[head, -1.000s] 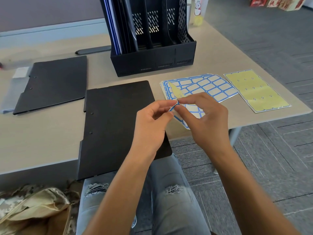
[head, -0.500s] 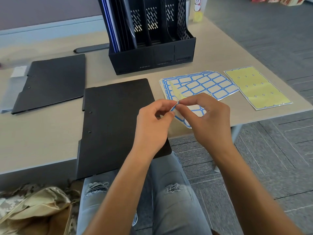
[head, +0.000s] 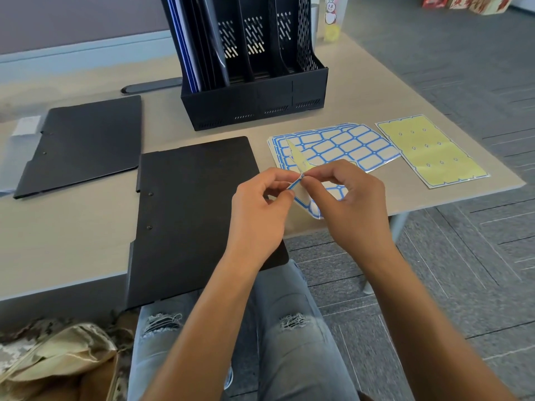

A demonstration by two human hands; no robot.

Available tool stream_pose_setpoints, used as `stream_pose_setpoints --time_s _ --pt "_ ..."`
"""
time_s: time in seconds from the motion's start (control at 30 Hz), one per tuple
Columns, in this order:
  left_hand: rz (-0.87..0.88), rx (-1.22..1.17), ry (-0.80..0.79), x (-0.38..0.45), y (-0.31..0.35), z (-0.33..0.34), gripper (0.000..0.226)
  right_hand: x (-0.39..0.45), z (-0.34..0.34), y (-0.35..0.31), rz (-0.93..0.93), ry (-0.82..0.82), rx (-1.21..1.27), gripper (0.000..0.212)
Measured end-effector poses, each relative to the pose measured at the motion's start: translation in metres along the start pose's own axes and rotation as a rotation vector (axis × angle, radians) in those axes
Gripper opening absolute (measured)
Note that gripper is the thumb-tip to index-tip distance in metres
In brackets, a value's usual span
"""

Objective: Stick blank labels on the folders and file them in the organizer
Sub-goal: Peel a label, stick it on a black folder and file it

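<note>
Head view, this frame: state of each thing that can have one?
Left hand: pinches the label.
Right hand: pinches the label.
Label: held between both hands.
Near folder: closed, flat, overhanging the table edge.
Far folder: closed, flat.
Organizer: upright, folders in leftmost slot.
Label sheets: flat, stacked.
Yellow sheet: flat.

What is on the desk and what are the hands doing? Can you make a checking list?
Surface: tan desk.
Job's things: near folder overhangs the desk edge; far folder lies flat; organizer holds folders at its left; label sheets; yellow sheet.
Clutter: bag on the floor.
Hands: left hand and right hand pinch one label.
Cables: nothing seen.
Surroundings: grey carpet.
</note>
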State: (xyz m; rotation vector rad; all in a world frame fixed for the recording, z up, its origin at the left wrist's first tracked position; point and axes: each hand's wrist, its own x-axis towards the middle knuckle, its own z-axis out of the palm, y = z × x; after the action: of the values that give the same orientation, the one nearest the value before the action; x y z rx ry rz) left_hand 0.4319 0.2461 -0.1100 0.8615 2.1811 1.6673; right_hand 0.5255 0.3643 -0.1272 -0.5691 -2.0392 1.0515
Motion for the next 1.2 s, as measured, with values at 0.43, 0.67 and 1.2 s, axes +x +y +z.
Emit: stream_pose_setpoints --time_s 0.43,0.67,1.2 --pt "0.02 0.037 -0.005 0.003 -0.01 -0.01 0.022 0.002 0.009 0.003 0.121 -0.027 0.087 0.004" --pt "0.048 0.077 0.046 0.013 -0.008 -0.002 0.007 0.001 0.012 0.003 0.137 -0.034 0.119 0.004" --pt "0.009 0.315 0.121 0.086 -0.012 0.041 0.007 0.031 -0.017 0.032 0.358 0.385 0.28 0.011"
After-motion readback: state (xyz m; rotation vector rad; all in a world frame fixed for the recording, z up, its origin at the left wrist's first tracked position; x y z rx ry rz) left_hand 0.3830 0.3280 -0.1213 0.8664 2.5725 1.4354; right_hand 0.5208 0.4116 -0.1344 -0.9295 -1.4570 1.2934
